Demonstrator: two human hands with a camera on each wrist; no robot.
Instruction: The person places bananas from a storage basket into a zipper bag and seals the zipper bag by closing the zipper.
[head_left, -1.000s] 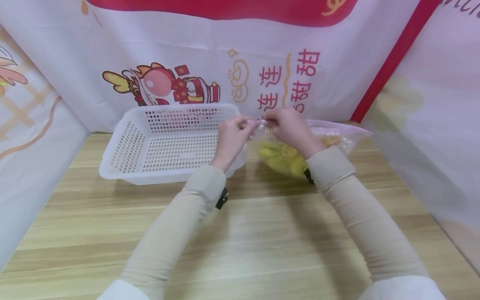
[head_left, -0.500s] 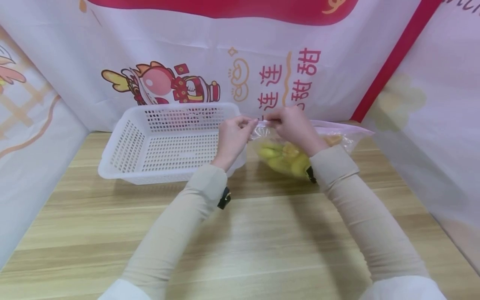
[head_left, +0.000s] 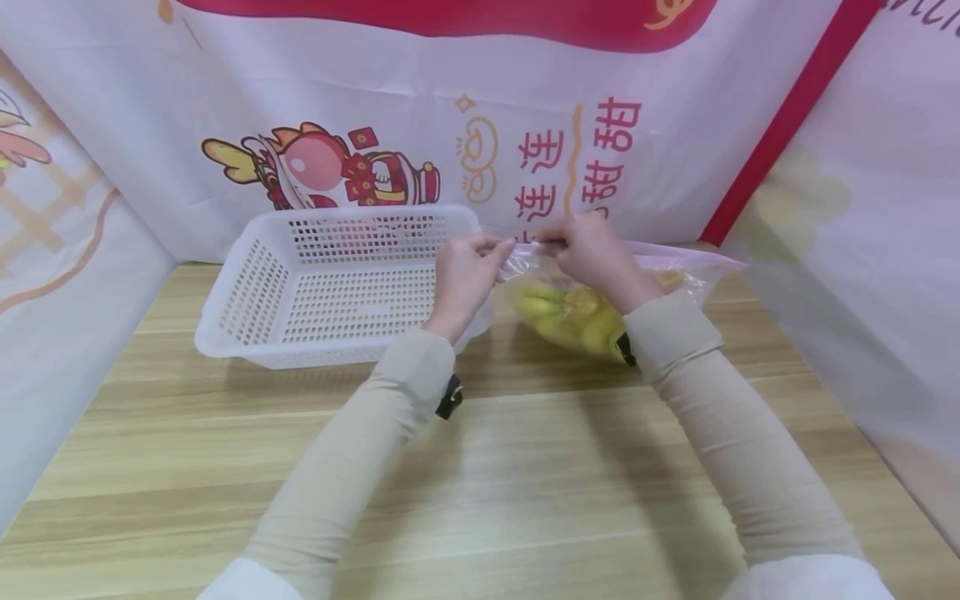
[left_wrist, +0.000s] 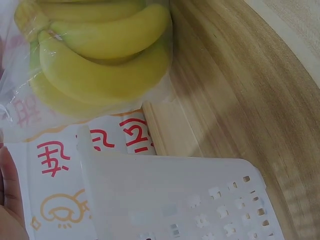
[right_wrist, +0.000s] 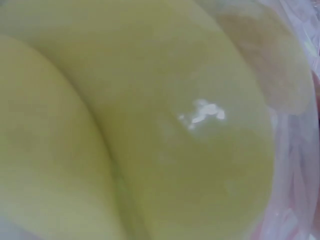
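Observation:
A clear zip bag (head_left: 697, 279) with a pinkish top strip stands on the table, right of the basket. Inside it lies a bunch of yellow bananas (head_left: 558, 325), seen closely in the left wrist view as bananas (left_wrist: 107, 65) behind the plastic. My left hand (head_left: 467, 279) pinches the bag's upper left corner between thumb and fingers. Just to its right, my right hand (head_left: 596, 258) pinches the zip strip with its fingertips. Bananas (right_wrist: 190, 150) fill the right wrist view, with a blurred tan thing (right_wrist: 270, 60) beside them whose kind I cannot tell.
A white perforated plastic basket (head_left: 300, 354) stands left of the bag, close to my left hand. Behind both hangs a printed white cloth (head_left: 420, 92), and more cloth encloses the sides. The wooden table (head_left: 517, 492) extends toward me.
My right hand has slid slightly right along the zip strip, widening the small space between the hands. The left hand stays at the corner, and the basket has not moved.

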